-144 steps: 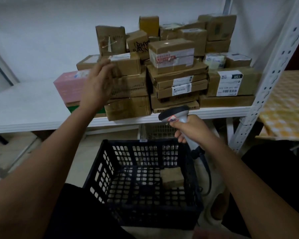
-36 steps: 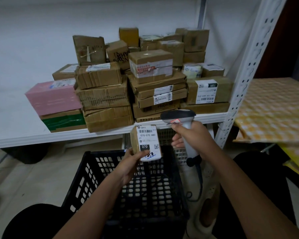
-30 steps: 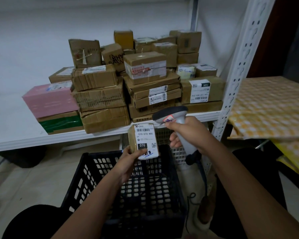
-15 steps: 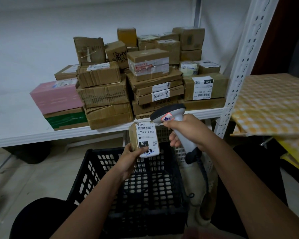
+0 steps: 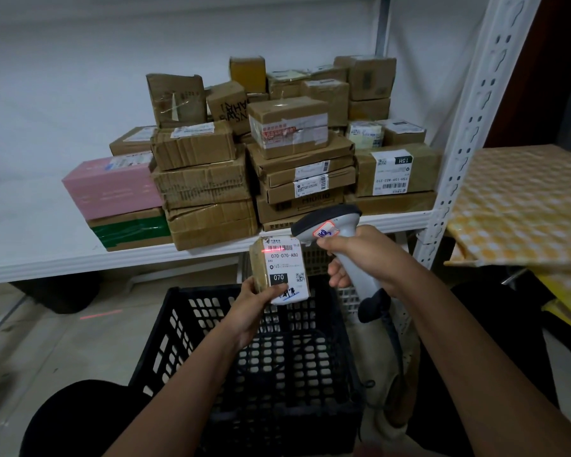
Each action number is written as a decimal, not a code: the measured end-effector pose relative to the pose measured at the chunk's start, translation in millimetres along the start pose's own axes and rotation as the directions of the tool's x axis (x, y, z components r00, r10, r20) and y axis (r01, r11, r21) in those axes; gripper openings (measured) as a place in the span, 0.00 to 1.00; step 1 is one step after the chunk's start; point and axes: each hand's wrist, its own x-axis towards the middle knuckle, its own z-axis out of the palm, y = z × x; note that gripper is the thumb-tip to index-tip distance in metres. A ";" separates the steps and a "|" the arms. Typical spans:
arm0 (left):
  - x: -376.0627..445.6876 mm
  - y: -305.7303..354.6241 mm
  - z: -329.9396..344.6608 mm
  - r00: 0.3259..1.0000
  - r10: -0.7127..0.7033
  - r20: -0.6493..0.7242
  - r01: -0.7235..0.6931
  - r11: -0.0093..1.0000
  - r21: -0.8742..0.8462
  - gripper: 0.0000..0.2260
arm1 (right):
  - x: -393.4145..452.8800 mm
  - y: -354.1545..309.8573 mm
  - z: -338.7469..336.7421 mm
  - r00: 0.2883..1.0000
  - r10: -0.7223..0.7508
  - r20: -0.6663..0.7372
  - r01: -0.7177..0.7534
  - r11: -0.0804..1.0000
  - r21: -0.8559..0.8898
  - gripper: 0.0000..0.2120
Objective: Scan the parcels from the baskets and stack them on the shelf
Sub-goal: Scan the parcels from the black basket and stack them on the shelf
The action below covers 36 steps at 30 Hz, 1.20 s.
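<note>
My left hand (image 5: 250, 308) holds a small brown parcel (image 5: 279, 265) upright above the black plastic basket (image 5: 185, 344), its white label facing me. My right hand (image 5: 360, 255) grips a grey handheld scanner (image 5: 330, 222) just right of the parcel, its head pointing at the label. A red scan line lies across the barcode at the label's top. The basket's inside looks bare where I can see it. Many brown parcels (image 5: 290, 130) sit stacked on the white shelf (image 5: 30, 232) behind, with a pink box (image 5: 112, 186) at the left of the stack.
A white perforated shelf upright (image 5: 468, 127) rises at the right. Beyond it lies a yellow checked cloth (image 5: 524, 206). A second, pale basket (image 5: 317, 258) shows under the shelf behind the black one. A red laser streak falls on the floor (image 5: 101, 315) at the left.
The red scan line now shows on the parcel's barcode and on the floor. The parcel and scanner stay close together, about where they were half a second ago.
</note>
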 end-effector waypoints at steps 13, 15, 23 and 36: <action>-59.0 39.3 -31.8 0.976 0.136 -0.168 -0.134 0.991 0.024 0.28 | 14.7 -5.1 20.8 0.999 -0.027 0.024 0.028 0.998 -0.049 0.12; -82.2 63.5 -45.6 0.931 0.254 -0.261 -0.259 0.966 0.018 0.36 | 19.8 -12.3 33.9 0.998 -0.051 0.041 0.053 0.997 -0.053 0.12; -147.7 166.6 -82.5 0.463 0.733 -0.499 -0.523 0.680 0.514 0.31 | 30.2 -37.7 83.1 0.986 -0.096 0.133 0.111 0.988 -0.108 0.17; -31.6 286.1 -116.0 0.355 0.875 -0.330 -0.063 0.375 0.925 0.31 | 58.5 -35.1 81.9 0.994 -0.039 0.104 0.058 0.982 -0.182 0.15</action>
